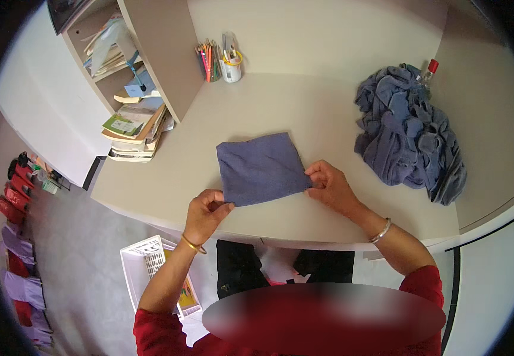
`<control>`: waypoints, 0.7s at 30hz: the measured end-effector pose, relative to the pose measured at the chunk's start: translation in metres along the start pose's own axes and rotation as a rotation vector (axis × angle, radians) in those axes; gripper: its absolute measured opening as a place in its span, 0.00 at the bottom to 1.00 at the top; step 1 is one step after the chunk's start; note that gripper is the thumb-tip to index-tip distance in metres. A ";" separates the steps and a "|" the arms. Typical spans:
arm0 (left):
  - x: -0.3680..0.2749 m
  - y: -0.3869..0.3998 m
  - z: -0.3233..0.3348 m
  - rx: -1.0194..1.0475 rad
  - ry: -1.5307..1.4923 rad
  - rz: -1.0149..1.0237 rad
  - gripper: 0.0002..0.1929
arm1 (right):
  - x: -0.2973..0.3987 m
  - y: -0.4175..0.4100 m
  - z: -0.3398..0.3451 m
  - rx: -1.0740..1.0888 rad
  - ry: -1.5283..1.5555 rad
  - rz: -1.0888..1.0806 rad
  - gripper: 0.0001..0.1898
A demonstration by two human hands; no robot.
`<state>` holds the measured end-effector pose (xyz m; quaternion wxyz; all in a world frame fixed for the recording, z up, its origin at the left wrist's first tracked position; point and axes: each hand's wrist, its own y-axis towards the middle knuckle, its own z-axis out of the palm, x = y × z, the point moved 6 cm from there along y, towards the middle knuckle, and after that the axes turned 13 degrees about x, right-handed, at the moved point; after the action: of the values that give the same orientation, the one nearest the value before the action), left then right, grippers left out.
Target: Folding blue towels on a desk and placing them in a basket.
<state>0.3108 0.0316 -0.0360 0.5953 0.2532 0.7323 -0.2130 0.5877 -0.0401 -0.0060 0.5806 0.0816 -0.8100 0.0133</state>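
Note:
A blue-grey cloth (261, 171), folded into a rough rectangle, lies on the pale desk top (283, 107) in front of me. My left hand (208, 213) pinches its near left corner between thumb and fingers. At the near right corner, my right hand (330, 187) grips the cloth's edge the same way. Slight creases run across the cloth's surface. Farther right lies a crumpled heap of similar blue-grey cloths (406, 133), apart from both hands.
A bottle with a red cap (430, 70) stands behind the heap. Colored pencils (208, 60) and a white pen cup (231, 69) stand at the back. Shelves with stacked books (136, 129) flank the left side. Below the desk edge is a white plastic basket (134, 271).

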 end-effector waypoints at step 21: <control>-0.098 0.009 0.026 -0.091 0.726 0.480 0.20 | 0.076 0.022 0.040 0.115 -0.792 -0.307 0.20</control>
<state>0.3522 0.0108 0.0543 0.3423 0.4481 0.8232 0.0667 0.5230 -0.0317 0.0537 0.2142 0.2323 -0.9468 -0.0606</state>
